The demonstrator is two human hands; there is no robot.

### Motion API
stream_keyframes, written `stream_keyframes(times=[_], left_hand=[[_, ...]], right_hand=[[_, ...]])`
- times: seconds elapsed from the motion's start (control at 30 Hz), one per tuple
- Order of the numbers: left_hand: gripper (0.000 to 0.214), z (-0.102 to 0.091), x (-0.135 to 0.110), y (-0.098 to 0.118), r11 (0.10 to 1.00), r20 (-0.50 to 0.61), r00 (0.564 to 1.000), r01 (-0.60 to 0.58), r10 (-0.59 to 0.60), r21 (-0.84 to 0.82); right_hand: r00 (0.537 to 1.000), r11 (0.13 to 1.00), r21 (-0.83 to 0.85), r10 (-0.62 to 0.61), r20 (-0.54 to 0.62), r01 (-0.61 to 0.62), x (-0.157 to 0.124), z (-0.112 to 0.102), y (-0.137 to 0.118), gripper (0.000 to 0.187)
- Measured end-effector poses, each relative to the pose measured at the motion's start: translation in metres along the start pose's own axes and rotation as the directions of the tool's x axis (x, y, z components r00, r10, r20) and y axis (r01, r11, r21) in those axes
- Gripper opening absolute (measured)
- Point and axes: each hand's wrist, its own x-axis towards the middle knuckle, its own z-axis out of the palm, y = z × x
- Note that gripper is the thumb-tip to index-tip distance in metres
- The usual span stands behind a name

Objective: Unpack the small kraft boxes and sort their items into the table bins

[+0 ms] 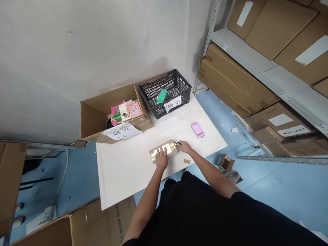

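Note:
A flat brown cardboard package (151,152) with a shiny, glare-covered label lies on the white table. My left hand (162,158) rests on it with fingers spread, pressing on its left half. At its right end my right hand (183,146) is closed around a small utility knife (175,142), yellow and dark, with the tip at the package's upper right corner. Whether the blade is in the cardboard is too small to tell. A small loose scrap of cardboard (187,161) lies on the table below my right hand.
Behind stand an open cardboard box (94,106) of colourful packages and a black plastic crate (156,111) holding a green box (162,96). A blurred pink item (197,130) lies right on the white table (120,184). Shelves (246,48) with cartons stand at right.

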Motion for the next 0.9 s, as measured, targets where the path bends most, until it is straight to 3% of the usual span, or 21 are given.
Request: stream_keyframes(times=[0.23,0.5,0.9], left_hand=[[0.072,0.000,0.000,-0.001,1.000,-0.009,1.000,-0.001,0.001,-0.014],[0.071,0.004,0.001,0.002,1.000,-0.034,0.999,0.005,-0.006,-0.003],[0.071,0.007,0.004,0.002,1.000,-0.030,0.999,0.018,-0.018,-0.007]], right_hand=[[0.999,0.996,-0.081,0.025,-0.028,-0.027,-0.001,0.003,-0.003,0.034],[0.992,0.952,-0.282,0.098,-0.081,-0.117,-0.004,0.000,-0.022,0.034],[0.997,0.968,-0.237,0.081,0.001,-0.078,-0.008,-0.007,-0.012,0.033]])
